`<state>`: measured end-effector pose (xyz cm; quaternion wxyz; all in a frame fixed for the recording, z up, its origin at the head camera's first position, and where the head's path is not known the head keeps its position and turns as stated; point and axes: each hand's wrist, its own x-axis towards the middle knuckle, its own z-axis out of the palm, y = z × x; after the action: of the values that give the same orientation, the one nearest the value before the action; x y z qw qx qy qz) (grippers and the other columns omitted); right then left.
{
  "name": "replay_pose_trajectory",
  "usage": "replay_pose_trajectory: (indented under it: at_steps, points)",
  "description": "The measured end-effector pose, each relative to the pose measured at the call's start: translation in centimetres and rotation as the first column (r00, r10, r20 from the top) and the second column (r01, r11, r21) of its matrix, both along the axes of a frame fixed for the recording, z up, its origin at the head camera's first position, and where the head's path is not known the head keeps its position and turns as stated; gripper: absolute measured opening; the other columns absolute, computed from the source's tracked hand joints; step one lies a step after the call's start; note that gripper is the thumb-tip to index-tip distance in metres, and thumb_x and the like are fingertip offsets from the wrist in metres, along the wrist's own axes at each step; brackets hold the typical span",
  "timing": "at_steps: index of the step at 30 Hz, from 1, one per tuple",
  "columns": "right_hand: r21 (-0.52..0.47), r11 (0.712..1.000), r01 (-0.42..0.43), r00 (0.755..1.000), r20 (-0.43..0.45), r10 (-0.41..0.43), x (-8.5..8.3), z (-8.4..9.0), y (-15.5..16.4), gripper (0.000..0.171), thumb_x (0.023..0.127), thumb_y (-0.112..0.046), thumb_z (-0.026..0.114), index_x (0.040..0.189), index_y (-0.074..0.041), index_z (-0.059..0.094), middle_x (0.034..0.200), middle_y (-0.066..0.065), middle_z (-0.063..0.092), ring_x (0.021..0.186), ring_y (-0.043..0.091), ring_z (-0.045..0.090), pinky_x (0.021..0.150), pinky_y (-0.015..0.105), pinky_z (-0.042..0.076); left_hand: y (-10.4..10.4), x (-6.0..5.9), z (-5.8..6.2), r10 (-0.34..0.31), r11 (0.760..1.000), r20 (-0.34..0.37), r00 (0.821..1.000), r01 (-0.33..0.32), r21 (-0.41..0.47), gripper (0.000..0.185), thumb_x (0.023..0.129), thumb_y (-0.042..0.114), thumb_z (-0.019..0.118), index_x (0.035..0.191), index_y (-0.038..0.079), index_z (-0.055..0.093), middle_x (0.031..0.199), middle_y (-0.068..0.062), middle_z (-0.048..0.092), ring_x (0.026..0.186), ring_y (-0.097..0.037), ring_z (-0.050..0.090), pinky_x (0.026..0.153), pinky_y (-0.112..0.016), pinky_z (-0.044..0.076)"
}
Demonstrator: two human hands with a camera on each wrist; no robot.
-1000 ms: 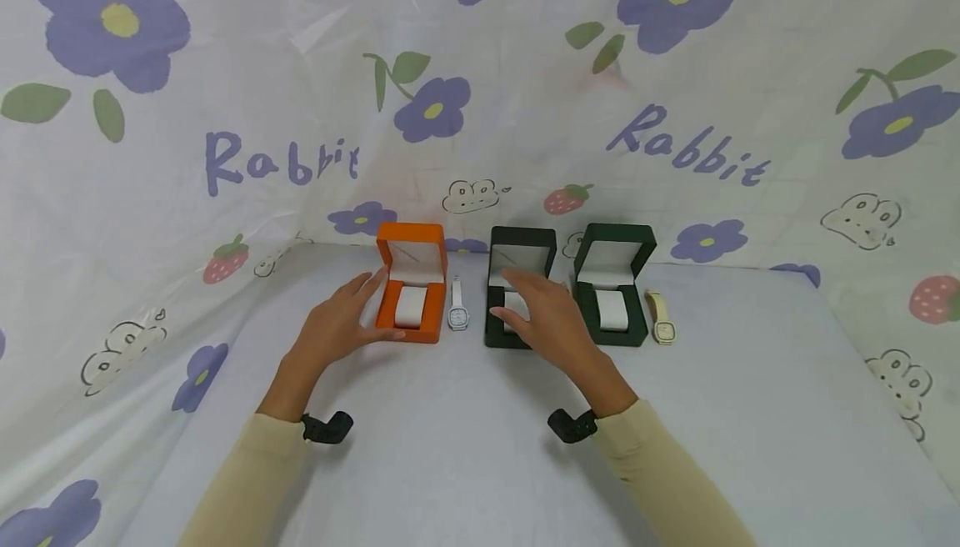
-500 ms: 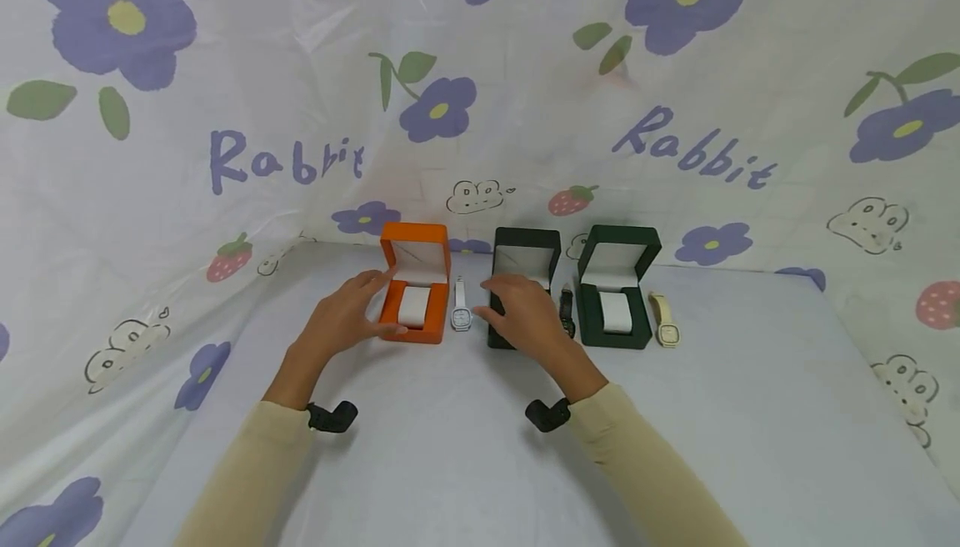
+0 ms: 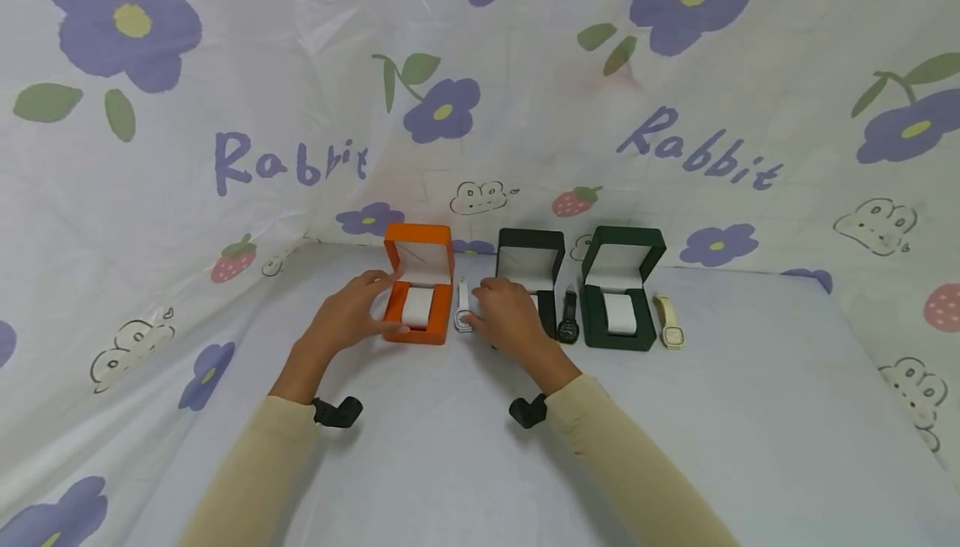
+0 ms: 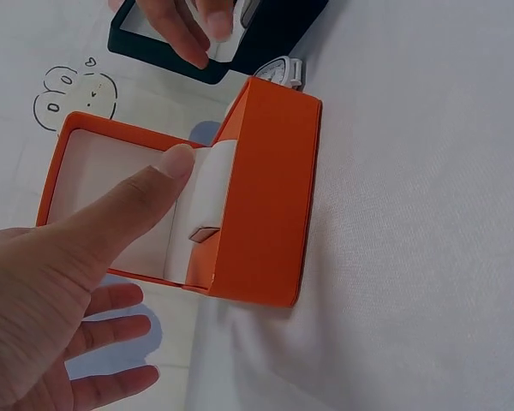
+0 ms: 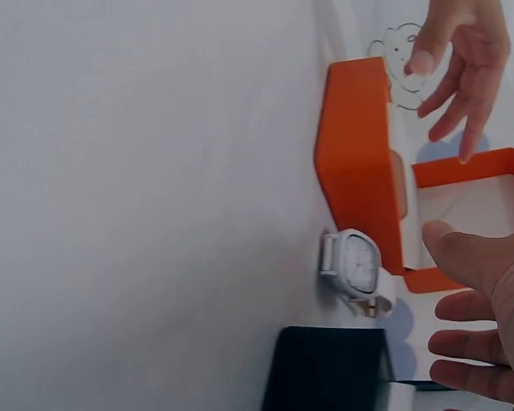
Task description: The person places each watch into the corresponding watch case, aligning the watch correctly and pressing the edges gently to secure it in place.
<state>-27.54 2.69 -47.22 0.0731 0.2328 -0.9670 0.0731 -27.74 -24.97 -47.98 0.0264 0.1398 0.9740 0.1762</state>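
My left hand (image 3: 345, 315) is at the left side of an open orange watch box (image 3: 441, 312), fingers spread and thumb by its front edge. In the left wrist view the thumb overlaps the box's white cushion (image 4: 207, 188). My right hand (image 3: 512, 318) hovers over the gap between that box and a black box (image 3: 531, 238), its fingers apart around a white-strapped watch (image 3: 463, 318). The right wrist view shows this watch (image 5: 357, 264) lying beside the orange box, with thumb and fingers short of it and nothing held. The hand hides part of the black box.
A black watch (image 3: 568, 322) lies right of the black box. Further right stand an open dark green box (image 3: 648, 330) with a white cushion (image 3: 620, 314) and a gold watch (image 3: 671, 326). A patterned sheet (image 3: 525, 147) rises behind the white tabletop (image 3: 420, 447).
My right hand has moved left, from over the black box to the white-strapped watch, bringing the black watch into sight. The left hand has stayed by the orange box.
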Motion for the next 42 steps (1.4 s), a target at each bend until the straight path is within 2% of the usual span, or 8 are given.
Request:
replay_pose_trajectory:
  at_steps: [5,10,18,28,37,42]
  points:
    - [0.011,1.000,0.009,1.000,-0.017,-0.009,-0.6,-1.1,-0.5,0.049,0.088,-0.042,0.080,0.119,-0.004,0.074,0.121,0.010,0.070,0.114,0.027,0.063,0.104,0.043,0.051,0.2,-0.4,-0.1,-0.012,1.000,0.016,1.000,0.012,-0.001,0.090,0.080,0.049,0.085,0.156,0.023,0.044,0.151,-0.012,0.046,0.137,-0.033,0.045,0.107,-0.058,0.045]
    - [0.052,0.998,0.024,1.000,-0.004,-0.024,-0.9,-1.6,-1.1,0.051,0.087,-0.044,0.080,0.115,-0.003,0.075,0.122,0.012,0.069,0.117,0.029,0.060,0.109,0.047,0.047,0.4,-0.6,0.0,-0.034,0.999,0.029,0.999,0.035,-0.012,0.080,0.083,0.043,0.084,0.152,0.022,0.050,0.150,-0.015,0.047,0.136,-0.035,0.045,0.106,-0.059,0.046]
    - [0.083,0.995,0.059,0.998,0.021,-0.060,-1.1,-2.1,-2.2,0.052,0.084,-0.052,0.079,0.102,-0.003,0.078,0.112,0.012,0.068,0.114,0.029,0.057,0.112,0.049,0.043,0.8,-1.1,-0.1,-0.043,0.999,0.073,0.996,0.045,-0.019,0.079,0.082,0.042,0.085,0.151,0.022,0.052,0.148,-0.015,0.048,0.134,-0.034,0.047,0.108,-0.055,0.046]
    - [0.108,0.989,0.100,0.995,0.002,-0.100,-1.4,-3.4,-3.0,0.050,0.083,-0.055,0.080,0.092,-0.005,0.079,0.104,0.011,0.069,0.108,0.028,0.058,0.110,0.049,0.044,1.3,-1.7,-0.3,-0.068,0.996,0.056,0.996,0.071,-0.049,0.075,0.081,0.039,0.086,0.146,0.017,0.057,0.142,-0.015,0.053,0.126,-0.032,0.053,0.106,-0.051,0.049]
    - [0.090,0.989,0.116,0.993,-0.017,-0.115,-1.2,-3.5,-3.2,0.043,0.084,-0.047,0.082,0.089,-0.004,0.079,0.098,0.012,0.069,0.106,0.029,0.059,0.110,0.048,0.044,1.6,-2.0,-0.5,-0.086,0.993,0.042,0.995,0.089,-0.074,0.073,0.080,0.039,0.087,0.144,0.016,0.060,0.134,-0.015,0.057,0.117,-0.029,0.057,0.101,-0.048,0.053]
    - [0.040,0.994,0.102,0.995,-0.027,-0.101,-1.2,-3.8,-3.1,0.041,0.084,-0.043,0.082,0.084,-0.002,0.078,0.094,0.012,0.069,0.101,0.028,0.059,0.108,0.045,0.046,1.6,-2.3,-0.7,-0.087,0.992,0.047,0.995,0.091,-0.084,0.073,0.079,0.038,0.088,0.142,0.014,0.061,0.132,-0.013,0.058,0.115,-0.027,0.057,0.101,-0.047,0.053]
